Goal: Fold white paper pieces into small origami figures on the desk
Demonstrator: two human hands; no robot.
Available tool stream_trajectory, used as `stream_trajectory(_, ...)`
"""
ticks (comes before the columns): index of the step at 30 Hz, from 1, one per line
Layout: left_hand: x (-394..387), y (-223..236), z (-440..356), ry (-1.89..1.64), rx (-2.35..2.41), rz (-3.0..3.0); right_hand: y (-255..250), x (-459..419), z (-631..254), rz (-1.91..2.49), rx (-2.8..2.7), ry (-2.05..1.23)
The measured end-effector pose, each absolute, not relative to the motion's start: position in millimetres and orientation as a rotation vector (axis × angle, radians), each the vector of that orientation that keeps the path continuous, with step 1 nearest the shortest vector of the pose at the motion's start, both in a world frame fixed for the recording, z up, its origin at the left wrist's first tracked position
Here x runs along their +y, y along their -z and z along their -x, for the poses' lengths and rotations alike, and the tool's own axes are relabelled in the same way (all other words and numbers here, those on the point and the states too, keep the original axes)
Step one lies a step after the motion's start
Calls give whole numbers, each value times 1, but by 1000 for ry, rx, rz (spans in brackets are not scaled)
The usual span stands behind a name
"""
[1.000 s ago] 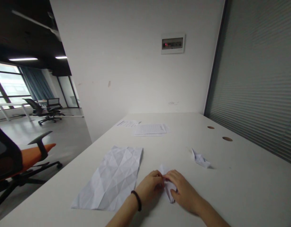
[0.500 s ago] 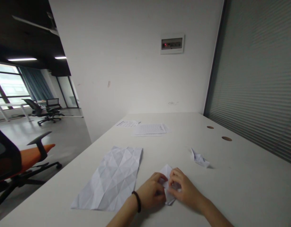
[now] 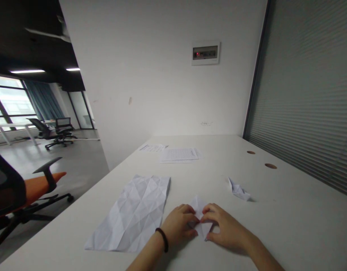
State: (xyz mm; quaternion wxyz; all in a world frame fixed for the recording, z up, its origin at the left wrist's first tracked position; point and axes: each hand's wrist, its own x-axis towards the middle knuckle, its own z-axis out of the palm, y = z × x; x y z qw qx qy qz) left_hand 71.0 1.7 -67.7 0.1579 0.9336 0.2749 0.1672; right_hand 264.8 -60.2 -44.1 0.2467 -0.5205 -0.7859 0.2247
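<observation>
A small folded piece of white paper (image 3: 200, 217) lies on the white table (image 3: 289, 214), pinched from both sides. My left hand (image 3: 179, 224), with a black band on its wrist, holds its left side. My right hand (image 3: 226, 224) holds its right side, and my fingertips meet near its middle. To the left of my left hand lies a large white sheet with a grid of creases (image 3: 131, 214), not touched. A small folded paper shape (image 3: 239, 190) sits to the right, apart from both hands.
Printed sheets (image 3: 179, 154) and a looser sheet (image 3: 151, 148) lie at the table's far end. Round holes (image 3: 271, 166) are set near the right edge beside a slatted partition (image 3: 303, 94). An orange-seated office chair (image 3: 40, 184) stands off the left edge.
My right hand has shifted slightly right and its fingers now lie flatter. The folded paper shows a more open, diamond-like shape between my hands.
</observation>
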Motion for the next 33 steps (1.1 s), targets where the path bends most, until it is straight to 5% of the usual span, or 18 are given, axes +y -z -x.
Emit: stream_trajectory(33, 0, 72, -78, -449, 1124, -2464, 79, -38, -261, 1605, -1913, -542)
